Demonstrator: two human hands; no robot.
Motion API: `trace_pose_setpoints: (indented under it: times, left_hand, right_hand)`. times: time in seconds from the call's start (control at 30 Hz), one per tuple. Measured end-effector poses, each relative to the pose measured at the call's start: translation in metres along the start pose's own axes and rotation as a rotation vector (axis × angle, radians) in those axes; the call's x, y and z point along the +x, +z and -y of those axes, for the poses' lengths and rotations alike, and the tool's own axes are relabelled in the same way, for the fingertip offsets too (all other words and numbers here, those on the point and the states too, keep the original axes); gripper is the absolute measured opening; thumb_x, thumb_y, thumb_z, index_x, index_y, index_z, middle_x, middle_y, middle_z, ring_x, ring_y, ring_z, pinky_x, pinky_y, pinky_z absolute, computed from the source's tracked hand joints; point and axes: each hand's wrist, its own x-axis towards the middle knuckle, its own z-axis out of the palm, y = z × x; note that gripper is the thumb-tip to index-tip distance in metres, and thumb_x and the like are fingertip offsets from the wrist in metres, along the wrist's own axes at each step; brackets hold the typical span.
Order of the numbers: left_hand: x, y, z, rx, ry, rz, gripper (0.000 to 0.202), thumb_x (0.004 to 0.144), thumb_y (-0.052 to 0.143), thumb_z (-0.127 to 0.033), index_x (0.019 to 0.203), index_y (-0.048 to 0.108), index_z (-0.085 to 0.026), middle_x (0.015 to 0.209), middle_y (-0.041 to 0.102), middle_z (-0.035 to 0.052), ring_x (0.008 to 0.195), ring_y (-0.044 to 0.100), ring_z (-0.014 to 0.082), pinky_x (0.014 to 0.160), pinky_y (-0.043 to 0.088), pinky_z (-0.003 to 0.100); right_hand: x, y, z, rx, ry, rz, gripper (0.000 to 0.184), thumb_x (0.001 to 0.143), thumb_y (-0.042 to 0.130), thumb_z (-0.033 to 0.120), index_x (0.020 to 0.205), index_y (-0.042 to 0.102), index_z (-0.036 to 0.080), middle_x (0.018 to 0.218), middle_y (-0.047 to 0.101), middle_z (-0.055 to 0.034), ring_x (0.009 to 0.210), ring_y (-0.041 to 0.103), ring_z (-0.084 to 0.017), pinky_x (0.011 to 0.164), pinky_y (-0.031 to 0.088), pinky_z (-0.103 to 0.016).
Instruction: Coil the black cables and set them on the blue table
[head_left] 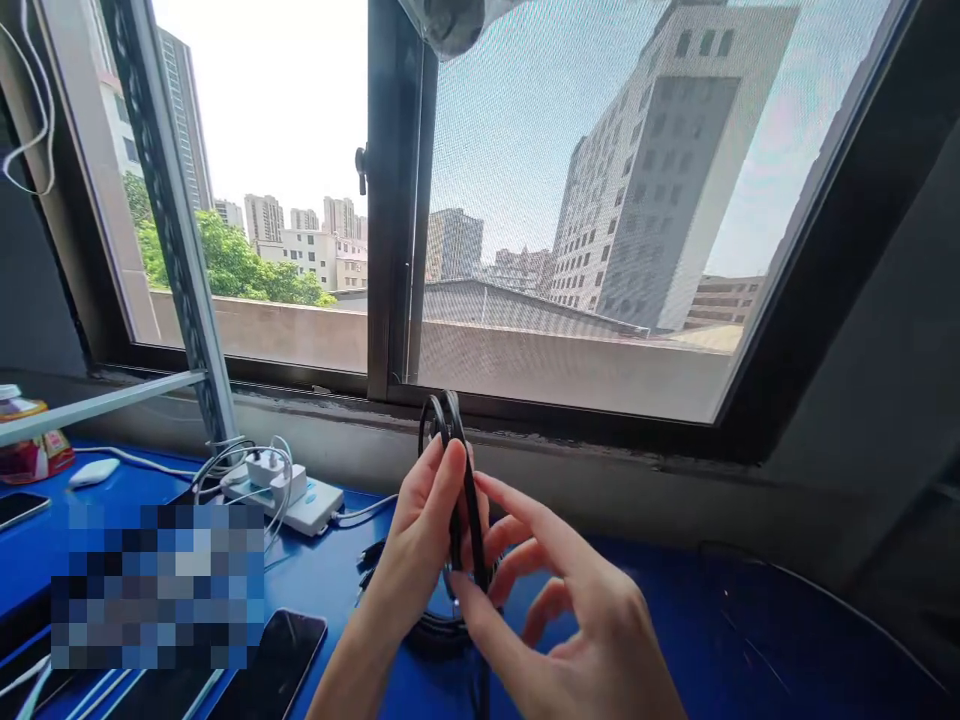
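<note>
A looped black cable [480, 530] stands upright in front of me, above the blue tabletop. My left hand [409, 535] is closed around its coil, with the thumb pressed along the near side. From the right, my right hand [592, 610] reaches in with its thumb and curled fingers around the lower strands; its exact contact is partly hidden. One length of the cable hangs down past the bottom of the view. Below my hands lies another black cable coil [439, 640] on the table, with dark plug ends beside it, partly covered by my left wrist.
A white power strip [319, 508] with chargers and tangled wires sits left of my hands. Nearer are a dark phone [285, 650] and a pixelated patch. A metal rack post [176, 230] rises at left, near a red-labelled container [37, 450]. Behind is a window.
</note>
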Motion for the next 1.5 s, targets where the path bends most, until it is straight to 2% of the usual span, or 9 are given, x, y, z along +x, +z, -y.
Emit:
trace_pose_setpoints:
  times: [0.2,0.33,0.47,0.8,1.0,1.13,1.27,1.37,1.5]
  left_hand:
    - [-0.008,-0.005,-0.010,0.061,0.093,0.089,0.046,0.072,0.064,-0.065,0.076,0.047,-0.022,0.035,0.034,-0.0121,0.030,0.019,0.0031,0.033,0.015,0.017]
    - [-0.009,-0.019,-0.021,0.067,0.207,0.000,0.035,0.079,0.062,-0.053,0.074,0.049,-0.021,0.033,0.029,-0.0118,0.031,0.018,0.0033,0.034,0.014,0.017]
    - [-0.004,-0.039,-0.035,0.010,0.277,-0.223,0.026,0.078,0.060,-0.046,0.074,0.049,-0.022,0.032,0.027,-0.0115,0.031,0.018,0.0059,0.034,0.014,0.019]
    - [0.010,-0.052,-0.040,-0.007,0.463,-0.459,0.021,0.081,0.061,-0.041,0.073,0.051,-0.024,0.033,0.029,-0.0111,0.032,0.019,0.0061,0.035,0.016,0.020]
    - [0.010,-0.047,-0.031,0.099,0.234,-0.165,0.034,0.080,0.057,-0.056,0.077,0.052,-0.023,0.033,0.032,-0.0109,0.027,0.026,0.0062,0.031,0.018,0.018]
    - [0.010,-0.036,-0.019,0.257,0.067,0.109,0.042,0.082,0.048,-0.064,0.079,0.052,-0.022,0.037,0.037,-0.0087,0.030,0.030,0.0071,0.031,0.022,0.018]
    - [0.005,-0.019,-0.009,0.506,0.000,0.446,0.044,0.091,0.037,-0.052,0.067,0.052,-0.019,0.043,0.040,-0.0059,0.038,0.035,0.0069,0.038,0.028,0.018]
    - [0.002,-0.004,-0.002,0.741,-0.050,0.657,0.040,0.093,0.039,-0.038,0.063,0.054,-0.017,0.049,0.046,-0.0045,0.045,0.043,0.0077,0.046,0.034,0.019]
    - [-0.001,0.006,0.007,1.043,-0.001,0.702,0.033,0.084,0.059,-0.048,0.077,0.061,-0.016,0.070,0.060,-0.0001,0.066,0.056,0.0144,0.064,0.045,0.025]
  right_hand:
    - [0.000,-0.009,0.013,0.039,-0.054,-0.060,0.019,0.081,0.059,0.030,0.090,0.076,0.029,0.065,0.062,0.0004,0.047,0.056,-0.009,0.035,0.043,-0.015]
    - [0.000,-0.019,0.016,0.112,0.050,-0.360,0.025,0.083,0.060,0.041,0.095,0.074,0.025,0.046,0.046,0.0031,0.037,0.043,-0.009,0.031,0.033,-0.018]
    - [0.001,-0.032,0.008,0.233,0.108,-0.691,0.024,0.081,0.064,0.041,0.097,0.071,0.024,0.040,0.033,0.0075,0.034,0.030,-0.008,0.032,0.024,-0.021]
    - [0.008,-0.061,-0.006,0.265,0.223,-0.617,0.025,0.067,0.073,0.039,0.087,0.071,0.025,0.048,0.033,0.0069,0.037,0.026,-0.007,0.036,0.015,-0.024]
    - [0.010,-0.050,-0.002,0.212,0.120,-0.327,0.032,0.074,0.069,0.046,0.099,0.073,0.025,0.053,0.042,0.0046,0.040,0.039,-0.008,0.036,0.032,-0.022]
    - [0.024,-0.030,-0.016,0.129,0.238,-0.171,0.056,0.074,0.062,0.061,0.111,0.068,0.019,0.074,0.061,-0.0024,0.050,0.053,-0.011,0.037,0.043,-0.022]
    - [0.028,-0.015,-0.020,0.115,0.329,-0.068,0.078,0.074,0.049,0.076,0.123,0.061,0.017,0.079,0.066,-0.0067,0.058,0.060,-0.016,0.032,0.038,-0.020]
    - [0.030,-0.014,-0.019,0.070,0.449,-0.116,0.082,0.073,0.063,0.061,0.139,0.047,0.016,0.073,0.067,-0.0035,0.035,0.047,-0.011,0.029,0.036,-0.023]
    - [0.037,-0.023,-0.029,0.024,0.569,-0.254,0.077,0.073,0.062,0.029,0.145,0.038,0.014,0.069,0.067,-0.0005,0.038,0.050,-0.011,0.034,0.042,-0.020]
